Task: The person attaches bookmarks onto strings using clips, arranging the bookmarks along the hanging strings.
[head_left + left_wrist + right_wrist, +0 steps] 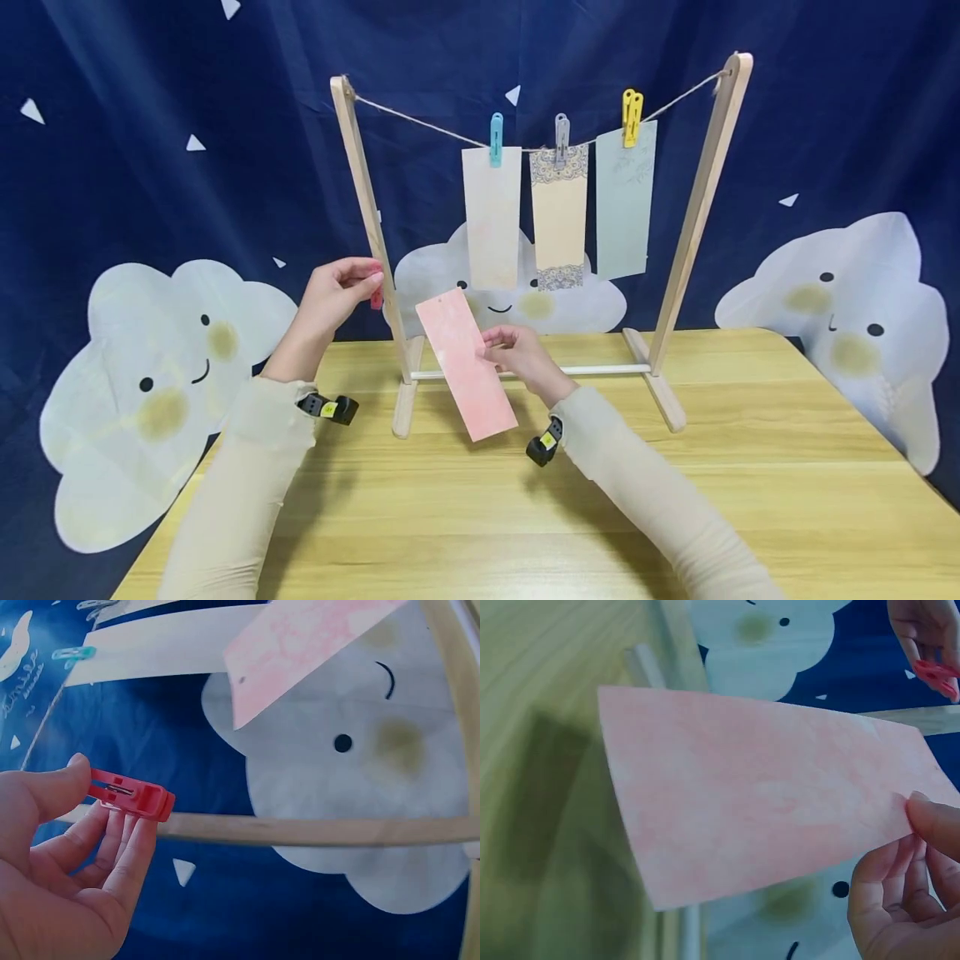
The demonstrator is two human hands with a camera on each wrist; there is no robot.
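Note:
Between thumb and fingers, my left hand [341, 287] pinches a red clothespin [135, 796] beside the stand's left post. My right hand [522, 358] holds a pink paper card [467, 367] by its right edge, tilted above the table with its top end leaning left. A small hole shows near the card's top. Behind it, three cards hang from a twine line [423, 122]: a cream card [492, 225] under a blue clothespin [497, 140], a lace-patterned card [558, 225] under a grey clothespin [562, 142], and a pale green card [626, 204] under a yellow clothespin [632, 118].
The wooden stand has a left post [360, 175], a right post [697, 225] and a white bar [600, 369] low between them. It stands towards the back of the wooden table [465, 525]. A dark blue curtain [420, 50] with cloud shapes hangs behind.

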